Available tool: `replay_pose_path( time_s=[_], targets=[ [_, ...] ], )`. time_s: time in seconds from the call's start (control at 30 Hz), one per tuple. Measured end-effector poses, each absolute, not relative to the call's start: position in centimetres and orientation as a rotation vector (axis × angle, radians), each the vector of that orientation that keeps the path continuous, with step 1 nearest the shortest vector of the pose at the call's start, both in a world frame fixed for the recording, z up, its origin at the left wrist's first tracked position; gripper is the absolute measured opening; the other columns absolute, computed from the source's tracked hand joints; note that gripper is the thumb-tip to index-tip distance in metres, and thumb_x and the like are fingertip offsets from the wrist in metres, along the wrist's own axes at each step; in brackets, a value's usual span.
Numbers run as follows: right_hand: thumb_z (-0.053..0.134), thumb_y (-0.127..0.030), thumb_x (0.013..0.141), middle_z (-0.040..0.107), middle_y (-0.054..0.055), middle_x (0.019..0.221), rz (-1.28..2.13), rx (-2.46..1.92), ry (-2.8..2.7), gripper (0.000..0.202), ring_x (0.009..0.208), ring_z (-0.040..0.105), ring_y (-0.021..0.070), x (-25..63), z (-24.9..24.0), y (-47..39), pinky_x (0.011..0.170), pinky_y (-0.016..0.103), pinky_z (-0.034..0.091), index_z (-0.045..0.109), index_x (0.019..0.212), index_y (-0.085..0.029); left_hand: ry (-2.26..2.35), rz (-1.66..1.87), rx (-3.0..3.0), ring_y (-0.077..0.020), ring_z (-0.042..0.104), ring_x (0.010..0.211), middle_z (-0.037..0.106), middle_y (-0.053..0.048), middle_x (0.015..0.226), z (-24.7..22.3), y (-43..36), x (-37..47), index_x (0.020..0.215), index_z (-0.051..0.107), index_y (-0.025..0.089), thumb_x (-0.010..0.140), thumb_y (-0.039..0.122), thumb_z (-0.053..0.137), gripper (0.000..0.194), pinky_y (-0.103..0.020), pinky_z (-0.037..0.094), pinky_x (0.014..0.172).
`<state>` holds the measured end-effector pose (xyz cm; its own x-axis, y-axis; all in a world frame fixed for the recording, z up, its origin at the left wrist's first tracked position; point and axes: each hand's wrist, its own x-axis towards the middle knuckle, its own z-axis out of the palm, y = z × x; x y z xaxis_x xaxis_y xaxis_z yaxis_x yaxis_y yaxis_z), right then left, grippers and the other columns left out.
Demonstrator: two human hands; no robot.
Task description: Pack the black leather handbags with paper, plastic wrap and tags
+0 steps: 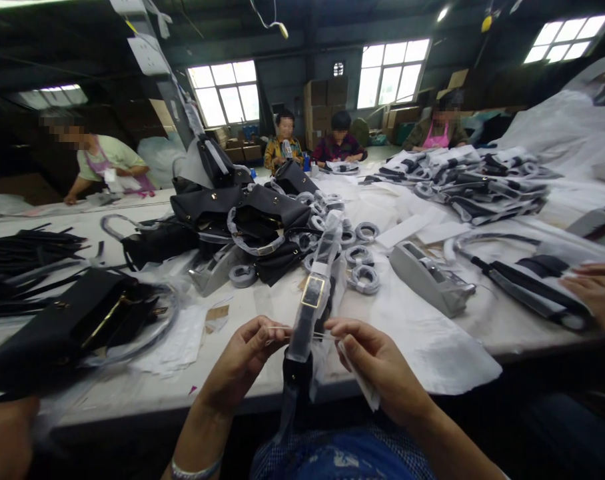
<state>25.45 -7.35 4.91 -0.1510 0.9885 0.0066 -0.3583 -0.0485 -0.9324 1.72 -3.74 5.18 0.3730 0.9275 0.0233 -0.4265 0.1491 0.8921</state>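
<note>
A black bag strap (298, 327) wrapped in clear film runs upright in front of me, with a gold buckle (313, 291) on it. On its left side, my left hand (240, 360) is closed in a pinch on a thin white string (278, 328). The string crosses at the strap to my right hand (377, 363), whose fingers are also pinched on it. From under the right hand hangs a white folded tag or paper slip (360, 377). Below the film, the strap's black lower end (297, 377) reaches over the table edge.
Black handbags (242, 207) are heaped ahead, near coiled wrapped straps (363, 279). A grey tape dispenser (430, 277) stands to the right and another black bag (72, 320) lies left. A co-worker's hand (600, 293) is at far right; several people sit or stand across the table.
</note>
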Motion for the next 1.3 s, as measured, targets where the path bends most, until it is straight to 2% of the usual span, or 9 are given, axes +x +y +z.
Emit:
replay_pose_path(
  time_s=[0.1,0.23,0.4,0.57,0.67,0.73,0.9,1.17,1.3],
  targets=[
    [0.071,-0.041,0.088,0.066,0.007,0.123,1.561,-0.777,-0.929,0.022,0.085,0.063,0.0138,25.5,5.3,-8.0,0.074,0.022,0.051,0.077,0.090,-0.020,0.588,1.176,0.983,-0.0176,0.065,0.095,0.068,-0.004,0.086,5.5,-4.3,2.2,0.082,0.069,0.016,0.088,0.036,0.070,0.021,-0.030,0.049,0.096],
    [0.066,-0.039,0.088,0.069,0.011,0.121,1.765,-0.572,-0.872,0.035,0.107,0.065,0.0256,25.8,5.5,-8.6,0.089,0.033,0.053,0.072,0.118,-0.021,0.646,1.210,0.990,-0.0151,0.066,0.088,0.072,-0.004,0.093,6.0,-4.8,2.5,0.097,0.073,0.019,0.087,0.032,0.071,0.016,-0.027,0.051,0.091],
    [0.069,-0.021,0.087,0.067,0.006,0.126,1.442,-0.652,-1.163,0.036,0.114,0.063,0.0228,24.8,5.5,-8.6,0.094,0.032,0.052,0.068,0.122,-0.030,0.838,1.155,1.164,-0.0146,0.066,0.089,0.075,-0.005,0.103,6.3,-5.0,3.0,0.115,0.072,0.020,0.086,0.026,0.072,0.030,-0.026,0.047,0.096],
    [0.064,-0.015,0.091,0.071,0.003,0.104,0.670,-0.738,-1.540,0.020,0.097,0.065,0.0172,24.0,6.6,-7.8,0.088,0.029,0.051,0.076,0.099,-0.029,0.953,1.182,1.332,-0.0154,0.068,0.076,0.074,-0.005,0.111,7.3,-4.9,3.6,0.115,0.073,0.025,0.082,0.035,0.076,0.035,-0.028,0.054,0.082],
    [0.064,-0.017,0.093,0.071,0.004,0.100,0.512,-0.750,-1.637,0.015,0.094,0.063,0.0183,23.8,7.6,-7.6,0.086,0.031,0.050,0.075,0.098,-0.026,0.979,1.220,1.373,-0.0168,0.068,0.073,0.077,-0.005,0.095,7.8,-4.8,3.8,0.110,0.076,0.023,0.077,0.040,0.080,0.037,-0.027,0.056,0.075],
    [0.063,-0.018,0.094,0.071,0.004,0.094,0.502,-0.780,-1.653,0.014,0.089,0.062,0.0182,23.6,7.9,-7.4,0.082,0.031,0.050,0.074,0.099,-0.024,0.932,1.240,1.393,-0.0204,0.070,0.081,0.077,-0.006,0.093,7.8,-4.9,3.7,0.109,0.076,0.022,0.074,0.045,0.081,0.042,-0.029,0.056,0.079],
    [0.063,-0.020,0.094,0.070,0.003,0.083,0.449,-0.895,-1.687,0.013,0.078,0.060,0.0175,23.4,8.0,-7.1,0.072,0.030,0.050,0.075,0.099,-0.021,0.769,1.324,1.298,-0.0291,0.064,0.116,0.071,-0.010,0.120,6.5,-5.2,3.4,0.115,0.074,0.023,0.073,0.052,0.080,0.051,-0.039,0.048,0.104],
    [0.058,-0.015,0.096,0.071,0.004,0.088,0.260,-0.771,-2.048,0.018,0.078,0.057,0.0192,23.7,9.8,-7.0,0.070,0.033,0.048,0.072,0.106,-0.021,1.006,1.338,1.817,-0.0203,0.066,0.106,0.071,-0.004,0.112,9.7,-7.1,4.4,0.111,0.073,0.028,0.077,0.023,0.081,0.035,-0.028,0.055,0.091],
    [0.061,-0.017,0.094,0.072,0.004,0.094,0.374,-0.781,-1.929,0.016,0.084,0.063,0.0179,24.1,9.5,-7.3,0.076,0.029,0.053,0.072,0.106,-0.022,1.110,1.429,2.144,-0.0135,0.068,0.089,0.070,-0.001,0.099,10.1,-8.8,4.3,0.117,0.069,0.027,0.083,0.012,0.072,0.037,-0.020,0.056,0.079]
  ],
)
